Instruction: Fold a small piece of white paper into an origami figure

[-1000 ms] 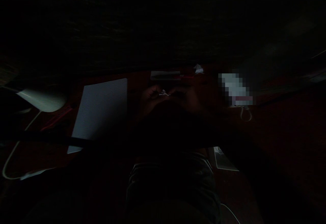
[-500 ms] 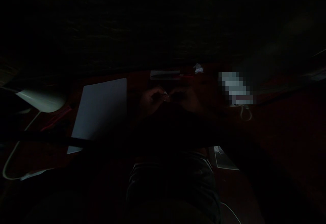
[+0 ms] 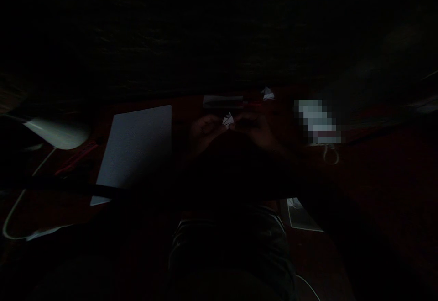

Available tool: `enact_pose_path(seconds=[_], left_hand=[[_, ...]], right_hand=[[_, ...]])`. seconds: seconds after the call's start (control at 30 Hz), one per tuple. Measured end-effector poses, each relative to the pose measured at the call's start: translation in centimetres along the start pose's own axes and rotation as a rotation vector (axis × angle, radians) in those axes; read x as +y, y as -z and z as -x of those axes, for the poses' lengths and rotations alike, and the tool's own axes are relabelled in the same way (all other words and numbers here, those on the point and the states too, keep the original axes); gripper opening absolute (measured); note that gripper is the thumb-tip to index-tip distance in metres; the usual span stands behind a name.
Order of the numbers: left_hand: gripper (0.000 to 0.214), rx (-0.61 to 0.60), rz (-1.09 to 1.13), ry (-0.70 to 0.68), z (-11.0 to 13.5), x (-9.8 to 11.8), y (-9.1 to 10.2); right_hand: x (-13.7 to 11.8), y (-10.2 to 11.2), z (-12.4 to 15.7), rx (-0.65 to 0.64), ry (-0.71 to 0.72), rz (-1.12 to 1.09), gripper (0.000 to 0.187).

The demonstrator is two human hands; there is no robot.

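Note:
In the dim head view a small piece of folded white paper (image 3: 228, 120) is pinched between my two hands. My left hand (image 3: 206, 131) grips its left side, with thumb and fingers closed. From the right, my right hand (image 3: 256, 129) holds the other edge in a pinch. Just beyond the hands lies a pale flat strip (image 3: 219, 102), with a thin red, pen-like item (image 3: 251, 103) across its right end. Another small folded white paper (image 3: 268, 94) sits farther right. Darkness hides most finger detail.
A large white sheet or pad (image 3: 137, 141) lies to the left. Beyond it are a white lamp-like shape (image 3: 58, 133) with a cord and a red strip (image 3: 77, 158). At right is a pixelated pale object (image 3: 316, 120) with a loop. A light-edged flat item (image 3: 304, 216) lies lower right.
The folded paper, mostly hidden between the fingers before, now shows more of its white faces. Both hands have shifted slightly, and the paper has moved a little up and right.

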State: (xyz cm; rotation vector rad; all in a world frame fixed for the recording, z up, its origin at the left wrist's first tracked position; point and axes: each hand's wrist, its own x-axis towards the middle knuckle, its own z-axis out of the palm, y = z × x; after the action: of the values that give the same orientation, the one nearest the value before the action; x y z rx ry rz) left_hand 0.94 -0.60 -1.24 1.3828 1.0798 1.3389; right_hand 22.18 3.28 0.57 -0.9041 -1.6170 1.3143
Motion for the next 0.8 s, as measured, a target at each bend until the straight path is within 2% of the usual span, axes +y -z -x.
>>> enact_pose_path(seconds=[0.27, 0.63, 0.8], left_hand=[[0.05, 0.009, 0.054, -0.003, -0.16, -0.46, -0.19], [0.031, 0.023, 0.021, 0.054, -0.65, -0.58, 0.21], [0.03, 0.03, 0.004, 0.051, -0.72, -0.87, 0.32]], right_hand=[[0.16, 0.05, -0.19, 0.009, -0.015, 0.05, 0.042], [0.12, -0.07, -0.46, -0.012, -0.066, 0.109, 0.044], [0.23, -0.07, -0.51, -0.008, -0.039, 0.137, 0.04]])
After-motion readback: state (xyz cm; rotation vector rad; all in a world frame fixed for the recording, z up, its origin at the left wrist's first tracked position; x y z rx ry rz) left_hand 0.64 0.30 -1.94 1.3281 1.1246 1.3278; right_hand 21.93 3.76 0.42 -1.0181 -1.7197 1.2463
